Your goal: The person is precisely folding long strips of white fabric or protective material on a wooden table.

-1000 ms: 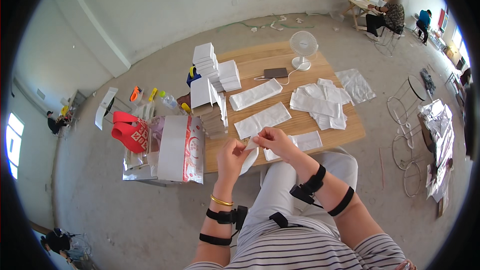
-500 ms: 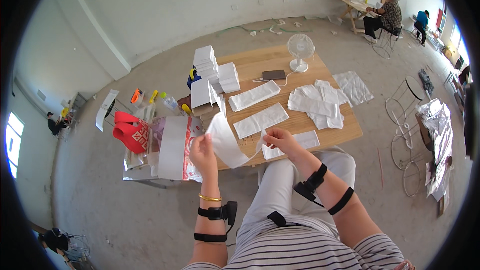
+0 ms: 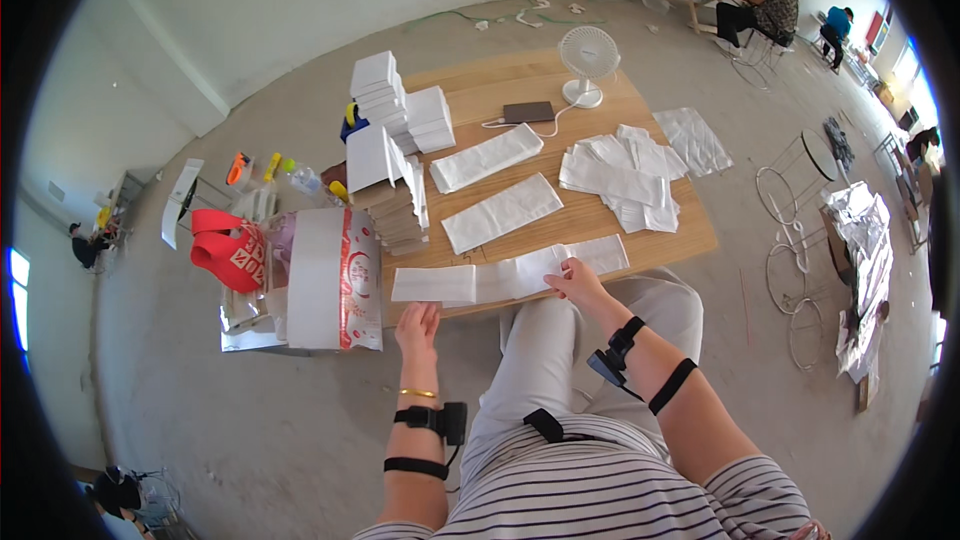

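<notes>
A long white strip [image 3: 490, 280], paper or thin cloth, I cannot tell which, lies unfolded along the table's front edge. My right hand [image 3: 577, 282] pinches it with thumb and fingertips, right of its middle. Just off the table edge, below the strip's left end, my left hand [image 3: 417, 323] is raised with fingers stretched out and nothing visible in it. Beyond the strip lie two flat white folded pieces, a nearer one [image 3: 503, 212] and a farther one [image 3: 487, 158]. A loose heap of white folded pieces [image 3: 625, 180] spreads over the table's right side.
White boxes [image 3: 378, 90] stand stacked at the table's back left. A power bank [image 3: 528, 112] connects by cable to a white fan [image 3: 590, 60]. Left of the table are a red bag [image 3: 230, 250] and a white-and-red package [image 3: 360, 280]. Another person [image 3: 765, 10] sits at a far table.
The white strip, held up in both hands before, now lies flat on the table. My left hand has let go and drawn back off the edge; my right hand has moved slightly right.
</notes>
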The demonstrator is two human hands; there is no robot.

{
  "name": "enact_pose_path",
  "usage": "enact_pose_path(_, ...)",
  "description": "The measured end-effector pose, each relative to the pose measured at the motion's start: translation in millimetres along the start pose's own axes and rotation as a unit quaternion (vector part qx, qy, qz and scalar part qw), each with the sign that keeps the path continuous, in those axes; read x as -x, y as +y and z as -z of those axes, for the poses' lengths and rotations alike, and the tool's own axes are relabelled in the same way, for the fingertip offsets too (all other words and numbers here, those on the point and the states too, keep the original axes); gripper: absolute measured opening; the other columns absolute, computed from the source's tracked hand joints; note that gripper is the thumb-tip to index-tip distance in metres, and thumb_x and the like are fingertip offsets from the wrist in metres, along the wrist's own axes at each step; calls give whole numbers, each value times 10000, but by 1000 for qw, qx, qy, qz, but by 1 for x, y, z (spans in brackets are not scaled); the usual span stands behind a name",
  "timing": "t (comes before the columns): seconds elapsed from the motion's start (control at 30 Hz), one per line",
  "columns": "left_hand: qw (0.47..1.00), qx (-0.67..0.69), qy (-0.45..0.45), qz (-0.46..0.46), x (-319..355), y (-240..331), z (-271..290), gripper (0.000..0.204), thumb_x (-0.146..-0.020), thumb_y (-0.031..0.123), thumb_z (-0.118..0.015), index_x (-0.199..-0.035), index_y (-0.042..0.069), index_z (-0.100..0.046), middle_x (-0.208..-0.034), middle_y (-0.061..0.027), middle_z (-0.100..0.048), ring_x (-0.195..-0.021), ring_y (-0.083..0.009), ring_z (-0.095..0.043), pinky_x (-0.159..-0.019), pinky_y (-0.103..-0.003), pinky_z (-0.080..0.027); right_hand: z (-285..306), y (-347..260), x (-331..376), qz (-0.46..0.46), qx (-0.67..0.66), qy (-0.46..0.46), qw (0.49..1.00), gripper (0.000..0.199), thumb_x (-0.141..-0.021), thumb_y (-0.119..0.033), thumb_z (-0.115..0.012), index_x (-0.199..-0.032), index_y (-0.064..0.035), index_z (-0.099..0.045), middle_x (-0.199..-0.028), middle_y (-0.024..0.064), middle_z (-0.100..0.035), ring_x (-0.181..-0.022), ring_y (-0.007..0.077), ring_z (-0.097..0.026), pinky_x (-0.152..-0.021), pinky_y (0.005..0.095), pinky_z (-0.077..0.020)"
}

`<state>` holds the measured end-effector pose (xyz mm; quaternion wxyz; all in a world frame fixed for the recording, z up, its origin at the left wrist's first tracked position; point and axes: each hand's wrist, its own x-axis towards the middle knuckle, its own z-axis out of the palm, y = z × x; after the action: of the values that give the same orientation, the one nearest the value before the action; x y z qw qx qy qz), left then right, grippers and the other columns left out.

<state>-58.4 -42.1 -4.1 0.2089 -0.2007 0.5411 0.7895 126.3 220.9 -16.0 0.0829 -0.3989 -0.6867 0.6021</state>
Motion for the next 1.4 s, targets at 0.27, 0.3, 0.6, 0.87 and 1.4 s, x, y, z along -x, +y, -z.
enact_pose_path(0.27, 698, -570, -221, -373, 59, 3, -7, 318, -946, 312, -633, -1123, 52, -586, -1099, -105, -692, -955, -261, -665, -834, -388, -530, 0, -5, 13, 8, 193, 99, 976, 238, -845, -317, -683, -948, -103, -667, -858, 63, -702, -834, 266, -674, -716, 394, -524)
enact_pose_path(0.3, 699, -571, -224, -369, 60, -3, -18, 318, -946, 312, -633, -1123, 52, -586, -1099, -105, -692, -955, -261, -665, -834, -388, -530, -1, -7, 15, 3, 194, 100, 976, 238, -845, -317, -683, -948, -103, -667, -858, 63, -702, -834, 266, -674, -716, 394, -524)
enact_pose_path(0.6, 410, -735, -266, -469, 39, -44, -42, 642, -940, 458, -551, -1427, 51, -455, -1501, -161, -403, -1445, -339, -270, -1182, -600, -90, 0, -13, 7, 20, 215, 146, 965, 201, -845, -286, -656, -922, -102, -681, -857, 88, -705, -846, 301, -671, -724, 426, -523)
enact_pose_path(0.87, 425, -726, -269, -469, 42, -44, -45, 612, -921, 408, -592, -1403, 48, -478, -1470, -164, -426, -1405, -356, -328, -1175, -617, -99, 8, -14, 5, 1, 241, 154, 958, 208, -843, -301, -681, -894, -102, -648, -802, 84, -688, -813, 299, -665, -705, 425, -514)
enact_pose_path(1.4, 447, -707, -284, -469, 53, -43, -47, 633, -896, 370, -640, -1421, 74, -445, -1513, -157, -354, -1431, -362, -277, -1168, -622, -114, 106, 36, -3, 3, 268, 295, 917, 187, -774, -221, -748, -844, -65, -674, -922, 113, -624, -942, 306, -626, -785, 414, -508)
